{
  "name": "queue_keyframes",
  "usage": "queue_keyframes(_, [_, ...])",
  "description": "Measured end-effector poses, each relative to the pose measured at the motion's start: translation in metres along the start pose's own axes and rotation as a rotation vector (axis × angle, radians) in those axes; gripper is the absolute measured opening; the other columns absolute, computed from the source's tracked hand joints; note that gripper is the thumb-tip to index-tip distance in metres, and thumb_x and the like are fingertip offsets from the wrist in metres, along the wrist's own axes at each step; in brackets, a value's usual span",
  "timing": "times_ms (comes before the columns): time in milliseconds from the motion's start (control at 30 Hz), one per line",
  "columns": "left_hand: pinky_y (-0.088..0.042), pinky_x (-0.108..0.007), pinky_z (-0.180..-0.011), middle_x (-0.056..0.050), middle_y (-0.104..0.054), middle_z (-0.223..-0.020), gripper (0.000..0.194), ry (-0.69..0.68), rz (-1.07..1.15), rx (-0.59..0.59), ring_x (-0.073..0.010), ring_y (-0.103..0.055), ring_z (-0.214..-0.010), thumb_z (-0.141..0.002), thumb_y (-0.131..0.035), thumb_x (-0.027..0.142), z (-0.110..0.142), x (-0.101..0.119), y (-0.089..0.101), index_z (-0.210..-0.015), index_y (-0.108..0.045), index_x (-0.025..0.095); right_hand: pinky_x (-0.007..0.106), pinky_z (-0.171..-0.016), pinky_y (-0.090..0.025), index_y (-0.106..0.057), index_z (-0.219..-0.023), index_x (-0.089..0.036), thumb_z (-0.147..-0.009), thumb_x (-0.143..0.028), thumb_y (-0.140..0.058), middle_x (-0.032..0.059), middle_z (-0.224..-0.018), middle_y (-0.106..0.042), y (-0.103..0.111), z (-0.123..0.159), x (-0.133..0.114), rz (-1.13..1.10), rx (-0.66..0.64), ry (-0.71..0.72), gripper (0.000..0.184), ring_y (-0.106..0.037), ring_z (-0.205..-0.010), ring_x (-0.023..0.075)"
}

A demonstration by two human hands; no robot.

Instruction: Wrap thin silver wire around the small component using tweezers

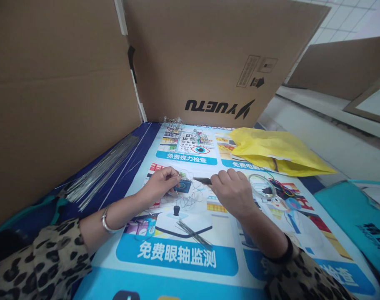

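Leopard-print sleeves (36, 262) come in lowest, behind both sets of fingers. On the left hand (161, 183), thumb and forefinger pinch the edge of a thin bent-wire piece (190, 198), whose fine loops spread out from the fingertips toward the other hand. On the right hand (232, 193), the fingers are wrapped around a dark pointed tool (202, 181), its tip aimed across at the wire; whether the two touch, I cannot tell.

Just behind the left fingers, a silver bangle (105, 221) circles the wrist; a black band (289, 249) sits at the other one. Nearer the body, below the gap between the hands, a few short straight wires (194, 234) lie crossed on a printed sheet (177, 285). Just right of the right fingers are a wire coil (261, 186) and a tangle of coloured strands (282, 187).

Farther off, left of the left fingers, a long bundle of straight wires (102, 171) rests on the blue table (146, 141). Beyond the fingertips lies a clump of curled wire (199, 137); beyond the right hand, a yellow bag (271, 146). Cardboard (208, 62) stands upright behind everything.
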State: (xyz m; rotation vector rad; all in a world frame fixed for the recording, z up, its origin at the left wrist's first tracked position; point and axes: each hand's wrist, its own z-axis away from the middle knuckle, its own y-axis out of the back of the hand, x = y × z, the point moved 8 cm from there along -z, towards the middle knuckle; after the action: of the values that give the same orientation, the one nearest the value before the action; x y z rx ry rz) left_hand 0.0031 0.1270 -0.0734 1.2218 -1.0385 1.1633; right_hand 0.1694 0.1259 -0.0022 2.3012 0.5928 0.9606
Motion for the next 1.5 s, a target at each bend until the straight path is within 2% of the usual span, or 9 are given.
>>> queue_keyframes(333, [-0.045, -0.021, -0.049, 0.0, -0.059, -0.07, 0.027, 0.037, 0.026, -0.01, -0.0056, -0.051, -0.048, -0.076, -0.057, 0.04, 0.003, 0.001, -0.003, -0.073, -0.045, 0.016, 0.033, -0.061, -0.017, -0.052, -0.066, -0.019, -0.084, -0.018, -0.048, 0.0028, -0.062, -0.047, 0.002, -0.002, -0.004, -0.013, -0.013, 0.066, 0.018, -0.033, -0.066, 0.0166])
queue_keyframes(633, [-0.044, -0.019, -0.048, -0.001, -0.059, -0.084, 0.024, 0.031, 0.17, -0.032, -0.0069, -0.055, -0.058, -0.073, -0.062, 0.032, 0.001, 0.0, -0.005, -0.076, -0.044, 0.016, 0.033, -0.063, -0.018, -0.051, -0.066, -0.018, -0.084, -0.016, -0.047, 0.0026, -0.062, -0.047, -0.001, 0.001, 0.0, -0.03, 0.013, 0.066, 0.018, -0.033, -0.066, 0.0163])
queue_keyframes(833, [-0.042, -0.02, -0.047, 0.002, -0.059, -0.077, 0.03, -0.001, 0.254, -0.08, -0.0095, -0.058, -0.058, -0.072, -0.066, 0.029, 0.0, 0.0, -0.009, -0.082, -0.04, 0.019, 0.033, -0.063, -0.018, -0.052, -0.065, -0.018, -0.086, -0.018, -0.046, 0.0029, -0.063, -0.048, -0.004, 0.001, 0.001, -0.049, -0.011, 0.048, 0.021, -0.033, -0.067, 0.0163])
queue_keyframes(1067, [-0.039, -0.021, -0.049, 0.002, -0.057, -0.069, 0.033, 0.061, 0.28, -0.121, -0.0089, -0.055, -0.053, -0.071, -0.067, 0.029, 0.001, -0.004, -0.012, -0.094, -0.046, 0.018, 0.032, -0.063, -0.019, -0.053, -0.065, -0.018, -0.088, -0.028, -0.046, 0.0035, -0.063, -0.049, -0.005, 0.0, 0.0, -0.083, -0.006, 0.028, 0.026, -0.033, -0.067, 0.0166])
queue_keyframes(1300, [-0.034, -0.019, -0.047, 0.004, -0.054, -0.057, 0.023, 0.122, 0.211, -0.157, -0.0065, -0.049, -0.048, -0.069, -0.067, 0.025, 0.005, -0.002, -0.017, -0.082, -0.051, 0.016, 0.032, -0.063, -0.02, -0.052, -0.064, -0.018, -0.086, -0.028, -0.048, 0.0034, -0.063, -0.049, -0.004, -0.001, -0.003, -0.063, -0.024, 0.011, 0.025, -0.035, -0.067, 0.0169])
queue_keyframes(1500, [-0.037, -0.019, -0.05, 0.005, -0.054, -0.058, 0.024, 0.122, 0.227, -0.175, -0.0059, -0.05, -0.049, -0.067, -0.069, 0.022, 0.006, -0.003, -0.019, -0.079, -0.049, 0.016, 0.032, -0.063, -0.019, -0.054, -0.067, -0.018, -0.087, -0.029, -0.048, 0.0042, -0.064, -0.051, -0.006, -0.002, -0.005, -0.071, -0.074, -0.021, 0.024, -0.035, -0.068, 0.0173])
